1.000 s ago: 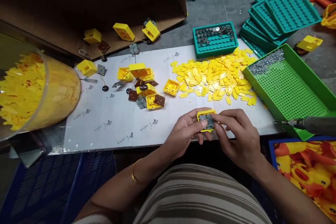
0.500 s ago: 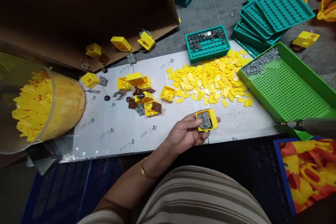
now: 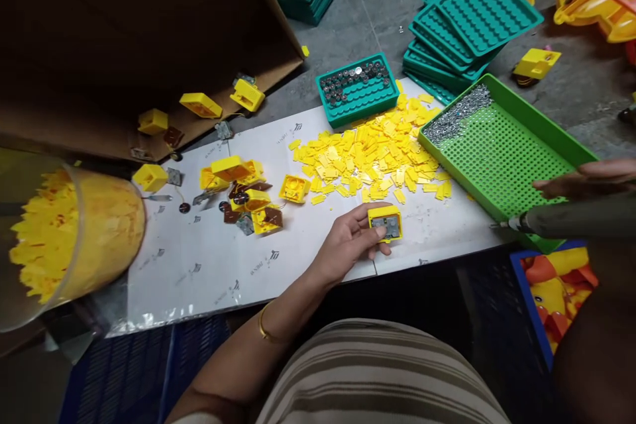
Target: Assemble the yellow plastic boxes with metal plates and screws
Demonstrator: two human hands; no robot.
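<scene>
My left hand [image 3: 350, 242] holds a small yellow box [image 3: 385, 222] near the front edge of the white board, its thumb on the grey part inside. At the right edge my right hand [image 3: 586, 179] shows in part above a dark electric screwdriver [image 3: 571, 220], whose tip points left over the rim of the green basket [image 3: 536, 152]. Whether the fingers touch the tool I cannot tell. Beyond the left hand lies a heap of flat yellow pieces [image 3: 368, 156].
Several yellow boxes with wired parts [image 3: 248, 195] lie on the white board [image 3: 209, 265]. A clear tub [image 3: 106, 225] of yellow pieces stands left, below a cardboard box [image 3: 268, 26]. A teal tray [image 3: 358, 109] holds round metal parts; more teal trays [image 3: 489, 10] are stacked behind.
The view has shifted right, and the yellow box in my left hand has turned. My right hand has come into view at the right edge, above the screwdriver.
</scene>
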